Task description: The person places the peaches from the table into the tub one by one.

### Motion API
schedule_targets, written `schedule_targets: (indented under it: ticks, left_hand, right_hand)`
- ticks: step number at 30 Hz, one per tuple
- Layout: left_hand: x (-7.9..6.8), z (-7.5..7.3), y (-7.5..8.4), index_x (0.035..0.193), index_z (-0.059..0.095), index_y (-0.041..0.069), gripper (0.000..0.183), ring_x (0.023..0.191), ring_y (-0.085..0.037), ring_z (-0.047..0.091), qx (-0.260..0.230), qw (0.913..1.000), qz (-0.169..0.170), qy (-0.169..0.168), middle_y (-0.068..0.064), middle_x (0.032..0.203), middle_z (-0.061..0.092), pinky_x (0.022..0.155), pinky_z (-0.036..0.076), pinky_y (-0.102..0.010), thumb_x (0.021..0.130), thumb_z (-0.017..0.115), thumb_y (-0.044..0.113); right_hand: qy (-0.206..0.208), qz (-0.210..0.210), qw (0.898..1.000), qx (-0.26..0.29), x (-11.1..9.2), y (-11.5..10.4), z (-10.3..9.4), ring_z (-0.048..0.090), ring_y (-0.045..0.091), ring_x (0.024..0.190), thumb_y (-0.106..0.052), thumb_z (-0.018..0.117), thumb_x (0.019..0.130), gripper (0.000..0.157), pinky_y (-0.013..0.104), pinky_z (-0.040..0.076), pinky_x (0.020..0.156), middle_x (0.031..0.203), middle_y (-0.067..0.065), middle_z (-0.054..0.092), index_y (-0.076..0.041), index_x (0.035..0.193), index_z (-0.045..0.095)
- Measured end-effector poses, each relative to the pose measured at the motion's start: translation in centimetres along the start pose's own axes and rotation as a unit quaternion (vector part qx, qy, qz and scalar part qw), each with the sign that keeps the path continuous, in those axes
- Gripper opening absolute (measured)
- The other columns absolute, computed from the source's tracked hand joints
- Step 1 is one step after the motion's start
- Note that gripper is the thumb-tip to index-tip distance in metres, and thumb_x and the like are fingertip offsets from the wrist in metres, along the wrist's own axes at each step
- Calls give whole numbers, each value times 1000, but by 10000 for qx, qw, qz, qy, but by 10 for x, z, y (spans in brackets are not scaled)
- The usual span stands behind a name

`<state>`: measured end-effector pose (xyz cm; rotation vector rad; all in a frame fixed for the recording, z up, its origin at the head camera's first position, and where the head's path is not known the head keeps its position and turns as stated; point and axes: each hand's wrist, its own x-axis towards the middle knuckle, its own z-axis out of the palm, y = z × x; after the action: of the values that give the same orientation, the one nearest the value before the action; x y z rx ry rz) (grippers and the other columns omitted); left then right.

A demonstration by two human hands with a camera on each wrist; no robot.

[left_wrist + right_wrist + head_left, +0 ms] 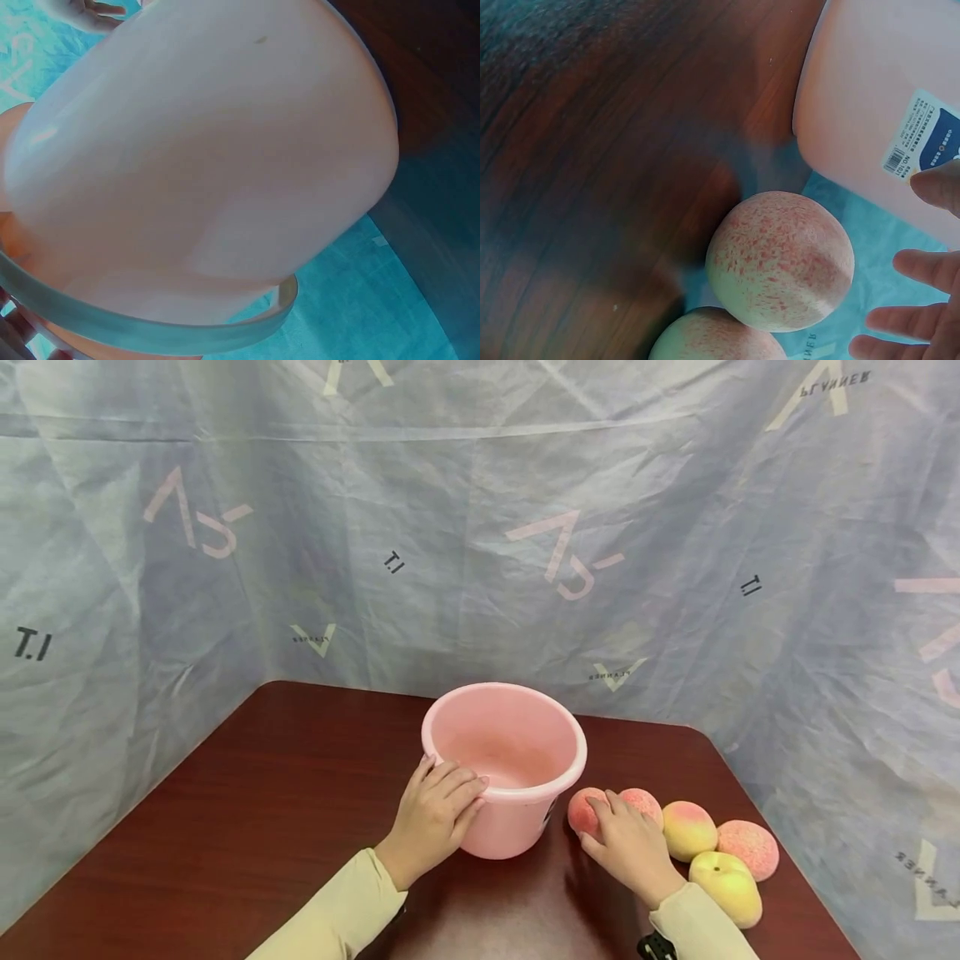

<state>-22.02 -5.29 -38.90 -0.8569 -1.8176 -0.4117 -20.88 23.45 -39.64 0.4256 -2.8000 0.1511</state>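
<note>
A pink plastic bucket (498,827) stands upright on the table, its opening tilted into the head view. My left hand (435,810) grips its near left rim, fingers bent over the edge. The bucket's outer wall (210,165) fills most of the left wrist view. My right hand (630,843) hovers over a reddish peach (585,808) just right of the bucket. In the right wrist view, its spread fingers (922,270) stand apart from the nearest peach (780,262). A second pink peach (645,804) lies partly hidden behind that hand.
Farther right lie a yellow-pink peach (688,831), a speckled pink peach (750,850) and a yellow peach (726,888), close together near the table's right edge. The dark red-brown table (262,827) meets a grey printed cloth (450,543) behind. A label (922,139) is on the bucket's side.
</note>
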Motion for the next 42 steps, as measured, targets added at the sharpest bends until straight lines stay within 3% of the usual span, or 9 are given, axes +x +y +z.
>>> schedule_targets:
  ticks: [15,42]
  left_hand:
    - [-3,0,3,96,71,13,39,90,-20,60,-3,10000,52,-8,1,92,65,87,44,-54,103,37,32]
    - [2,0,-1,95,70,14,37,87,-18,59,54,9998,138,133,2,90,64,85,45,-53,103,38,31]
  right_hand:
    - [-390,206,9990,95,2,3,8,53,45,112,-29,71,80,49,64,40,90,124,30,54,0,119,60]
    - [-295,97,9995,-39,13,3,11,56,44,107,-28,71,80,48,62,43,86,119,29,56,1,117,60]
